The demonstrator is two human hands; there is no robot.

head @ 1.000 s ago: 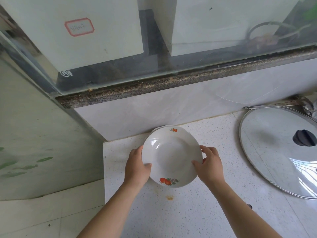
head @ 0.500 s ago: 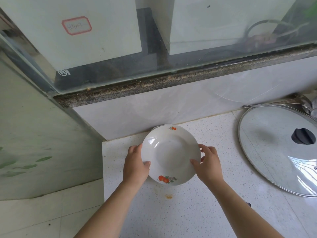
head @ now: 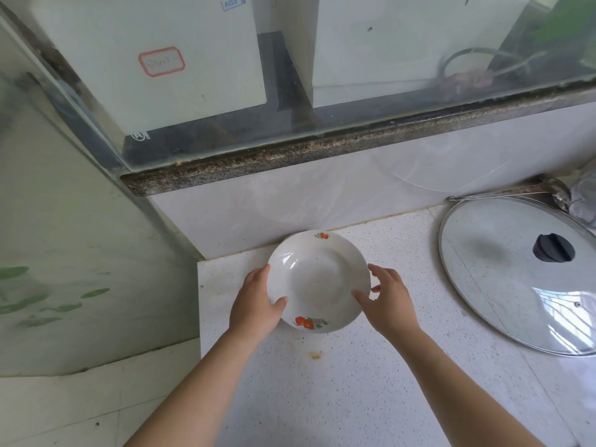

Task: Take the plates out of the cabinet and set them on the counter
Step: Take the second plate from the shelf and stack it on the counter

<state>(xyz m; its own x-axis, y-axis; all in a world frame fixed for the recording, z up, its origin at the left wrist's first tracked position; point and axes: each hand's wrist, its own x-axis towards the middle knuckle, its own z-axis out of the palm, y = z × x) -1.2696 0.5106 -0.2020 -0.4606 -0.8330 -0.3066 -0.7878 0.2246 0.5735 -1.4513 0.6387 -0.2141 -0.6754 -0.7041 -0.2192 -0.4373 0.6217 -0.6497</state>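
A white deep plate (head: 317, 279) with orange fruit prints sits on the speckled white counter (head: 338, 382), close to the back wall. The edge of another plate (head: 288, 237) peeks out beneath it at the back left. My left hand (head: 254, 304) holds the plate's left rim, thumb on top and fingers round the outside. My right hand (head: 388, 301) is at the right rim with fingers spread and relaxed; its thumb lies over the rim and its fingertips are just off the edge.
A large glass pot lid (head: 522, 272) with a black knob lies on the counter to the right. A tiled wall and a dark stone window sill (head: 322, 150) rise behind the plate. The counter ends at the left (head: 200, 317), with a floor below.
The plate has moved slightly toward the wall and settled on the plate beneath. My right hand has loosened from the rim, its fingers spreading; the left hand keeps its hold.
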